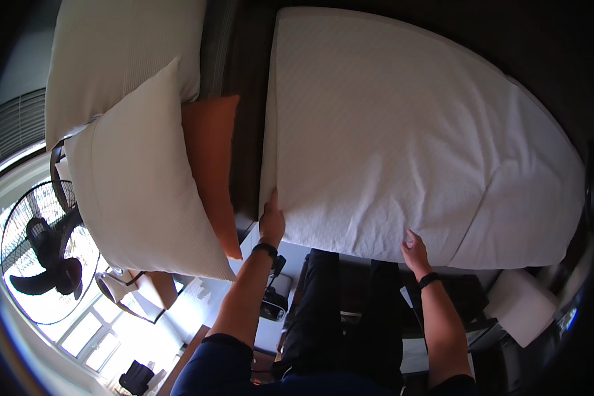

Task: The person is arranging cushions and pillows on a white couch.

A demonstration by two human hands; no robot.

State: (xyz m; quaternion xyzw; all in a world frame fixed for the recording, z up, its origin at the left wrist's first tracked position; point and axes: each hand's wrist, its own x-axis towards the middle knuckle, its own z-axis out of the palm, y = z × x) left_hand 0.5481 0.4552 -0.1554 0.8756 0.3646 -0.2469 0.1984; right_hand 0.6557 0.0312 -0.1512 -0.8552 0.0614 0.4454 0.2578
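A white bed cover (356, 119) lies over the bed before me, with wrinkles towards its near and right parts. At its near left corner, my left hand (272, 222) touches the edge, fingers pointing away along the folded border; whether it pinches the cloth cannot be told. My right hand (415, 251) rests at the near edge, further right, with thumb and forefinger apart against the cloth. Both wrists wear dark bands.
Pale pillows (133, 183) and an orange cushion (212, 168) are left of the bed cover. A black fan (49, 252) stands at the far left, near bright windows. A pale padded seat (522, 304) is at the lower right, and a dark bag-like object (136, 377) at the lower left.
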